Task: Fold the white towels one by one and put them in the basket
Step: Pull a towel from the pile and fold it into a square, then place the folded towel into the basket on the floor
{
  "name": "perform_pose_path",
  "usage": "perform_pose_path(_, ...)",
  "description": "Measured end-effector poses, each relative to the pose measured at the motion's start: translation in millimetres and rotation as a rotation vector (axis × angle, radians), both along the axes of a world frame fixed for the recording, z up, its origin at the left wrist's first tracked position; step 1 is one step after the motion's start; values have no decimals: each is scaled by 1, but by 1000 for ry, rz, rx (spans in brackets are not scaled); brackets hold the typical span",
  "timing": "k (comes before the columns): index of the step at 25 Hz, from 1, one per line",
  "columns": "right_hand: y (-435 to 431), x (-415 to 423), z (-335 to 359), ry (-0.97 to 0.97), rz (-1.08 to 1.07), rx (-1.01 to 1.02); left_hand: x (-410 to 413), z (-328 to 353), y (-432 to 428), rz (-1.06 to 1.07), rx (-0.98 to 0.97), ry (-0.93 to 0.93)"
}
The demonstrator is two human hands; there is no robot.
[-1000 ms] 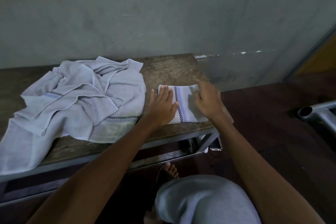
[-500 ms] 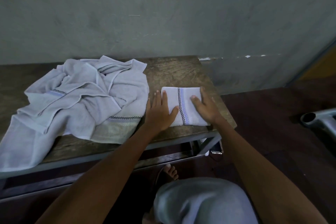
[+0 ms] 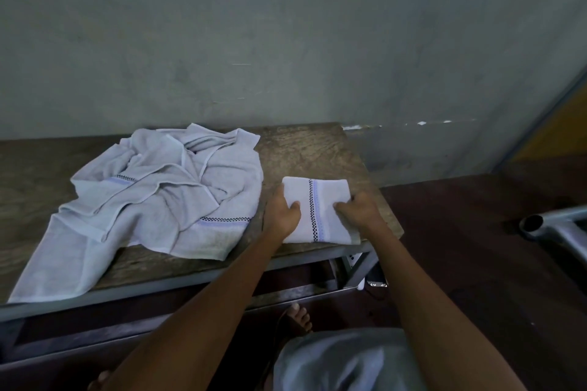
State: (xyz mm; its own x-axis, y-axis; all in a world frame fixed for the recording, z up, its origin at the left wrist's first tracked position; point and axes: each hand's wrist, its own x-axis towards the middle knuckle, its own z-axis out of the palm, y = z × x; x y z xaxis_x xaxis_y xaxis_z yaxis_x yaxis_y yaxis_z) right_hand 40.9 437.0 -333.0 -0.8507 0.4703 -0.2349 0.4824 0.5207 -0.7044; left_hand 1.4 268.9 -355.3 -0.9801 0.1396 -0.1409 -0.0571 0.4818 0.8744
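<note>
A: Folded towel [image 3: 320, 200] — it lies between our hands at the right end of the table [image 3: 305, 149], near the front edge. Our left hand [image 3: 282, 216] grips its left side, thumb on top and fingers down along the edge. Our right hand [image 3: 360, 211] grips the right side, fingers curled round it. Our hands are apart, with the towel spanning them.

B: How do we reckon it will handle?

A: Light and soft, we'd judge. Folded thick, it has some body, but the layers could slide and sag open if we lifted by one corner. We'd best hold both sides, thumbs over and fingers under all the layers, and carry it level.

B: And against half a second ago?

A: Then both our palms lay flat on top, pressing down. Now they have slid out to the sides and closed on it. We can't see that the towel has shifted on the table. The heap of unfolded towels [image 3: 178, 187] to the left lies as it did.

B: The basket?

A: We can't see it — only the wall [image 3: 286, 41] behind and a metal pipe [image 3: 552, 225] off to the right.
</note>
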Motion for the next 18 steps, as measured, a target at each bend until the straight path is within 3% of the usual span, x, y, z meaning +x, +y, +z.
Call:
perform_pose_path(2,-3,7,3,12,-49,-191,3,2,-3,11,51,29)
perform_pose_path(4,-7,10,9,42,-54,-259,4,2,-7,19,111,58)
perform_pose_path(10,-49,19,45,312,-13,-378,9,38,-45,162,229,191)
perform_pose_path(18,-191,38,102,546,200,-475,79,114,-190,433,348,377)
